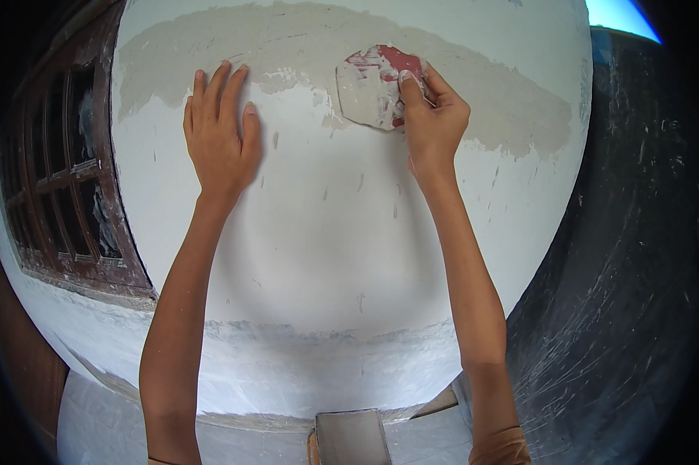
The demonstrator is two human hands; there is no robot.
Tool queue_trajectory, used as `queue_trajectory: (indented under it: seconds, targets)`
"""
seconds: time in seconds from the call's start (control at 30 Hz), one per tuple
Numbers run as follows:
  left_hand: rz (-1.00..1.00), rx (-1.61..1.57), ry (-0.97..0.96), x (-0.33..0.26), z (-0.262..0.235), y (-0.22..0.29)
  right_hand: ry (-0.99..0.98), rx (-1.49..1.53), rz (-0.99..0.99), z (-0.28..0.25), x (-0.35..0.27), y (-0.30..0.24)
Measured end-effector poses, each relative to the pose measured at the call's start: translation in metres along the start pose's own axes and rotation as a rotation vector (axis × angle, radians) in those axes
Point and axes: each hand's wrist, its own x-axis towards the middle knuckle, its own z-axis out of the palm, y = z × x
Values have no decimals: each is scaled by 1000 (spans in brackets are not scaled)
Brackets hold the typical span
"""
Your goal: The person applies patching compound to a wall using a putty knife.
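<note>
Two bare forearms reach up from the lower edge, the left forearm (180,310) from about 7 o'clock and the right forearm (473,294) from about 5. At 10 o'clock I see the left hand (221,147), grasping nothing, its fingers spread and its back turned outward; whether the palm presses on the surface I can't tell. Towards 1 o'clock the right hand (436,120) pinches the edge of a flat scraper (369,97), thumb on its near face. That scraper sits just past 12 o'clock, red under smears of pale paste, its face overlapping a grey-beige patch (489,101) of filler. The patch arches from 10 round to 2 across a white wall (326,209) dotted with short grey marks. Off at 9 to 10 o'clock stands a brown wooden window (66,175); at 3 to 4, a dark surface (636,256) with pale streaks. Low at 6 o'clock, a grey board (353,438) shows by the wall's foot.
</note>
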Motion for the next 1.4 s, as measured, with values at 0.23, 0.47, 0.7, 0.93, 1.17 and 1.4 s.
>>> queue_trajectory:
  seconds: [0.23,0.47,0.7,0.93,1.17,1.4]
  targets:
    - [-17,-15,-47,-2,2,2,209,90,9,-11,4,-16]
    - [-27,-7,-33,-2,0,1,198,-153,-33,-4,-5,-6]
    - [-14,-16,-21,0,1,3,111,94,31,3,-6,-4]
    - [-27,-31,9,-2,4,2,307,-15,47,-32,2,-5]
    - [2,-4,2,0,1,-3,98,-16,-51,6,-12,2]
    - [-20,7,-27,-1,3,3,418,78,-2,-44,3,-4]
